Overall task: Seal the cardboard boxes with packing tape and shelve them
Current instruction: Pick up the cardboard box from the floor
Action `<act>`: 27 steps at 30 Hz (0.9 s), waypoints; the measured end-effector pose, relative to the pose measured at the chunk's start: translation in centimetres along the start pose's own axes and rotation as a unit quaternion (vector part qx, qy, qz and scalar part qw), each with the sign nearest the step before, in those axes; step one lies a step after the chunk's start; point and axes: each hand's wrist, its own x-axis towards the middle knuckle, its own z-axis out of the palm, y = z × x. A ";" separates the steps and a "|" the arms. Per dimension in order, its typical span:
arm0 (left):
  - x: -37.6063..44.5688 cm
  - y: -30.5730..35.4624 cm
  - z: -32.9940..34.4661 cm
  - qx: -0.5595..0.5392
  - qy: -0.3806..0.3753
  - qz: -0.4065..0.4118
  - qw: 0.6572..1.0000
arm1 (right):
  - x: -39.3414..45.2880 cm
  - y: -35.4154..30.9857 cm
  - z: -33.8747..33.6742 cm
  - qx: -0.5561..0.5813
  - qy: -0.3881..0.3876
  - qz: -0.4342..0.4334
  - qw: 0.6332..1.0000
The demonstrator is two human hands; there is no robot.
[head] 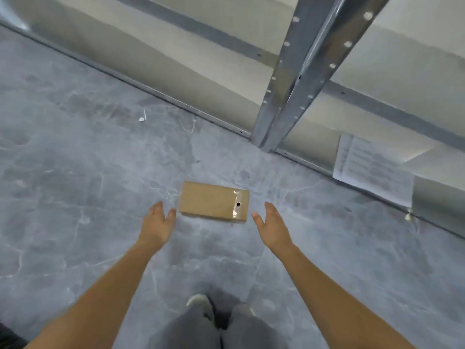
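Item: one small cardboard box [214,204], closed, lying flat on the grey floor [75,185] in front of the shelving.

Clear tape [236,205] wraps its right end, beside a small dark hole; whether the rest of the seam is taped cannot be told, and its contents are hidden. The left hand [157,221] hovers just beside the box's left end, fingers straight and spread, gripping nothing; the right hand [270,222] hovers near the taped end, likewise spread and empty. Judged step: lifting the box for shelving. Best done by closing both palms squarely on the short ends, keeping it level. Beyond stand the metal shelf upright [297,79] and pale shelf boards [191,59]; a printed sheet [375,170] lies on the lowest board, right.
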 end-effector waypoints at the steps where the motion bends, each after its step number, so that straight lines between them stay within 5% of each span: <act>1: 2.9 -0.6 2.0 -0.024 0.001 -0.005 1.000 | 2.6 1.2 2.0 -0.004 -0.004 -0.003 1.000; 8: 16.4 -4.1 11.7 -0.165 0.005 -0.019 0.986 | 15.4 5.4 12.7 0.238 0.034 0.080 0.967; 14: 18.8 -4.3 12.0 -0.226 0.055 0.052 0.971 | 16.8 5.9 15.4 0.320 0.078 0.054 0.943; 27: -7.0 8.1 -6.2 -0.270 0.018 0.041 0.962 | -8.3 -5.0 -5.1 0.357 0.064 0.080 0.928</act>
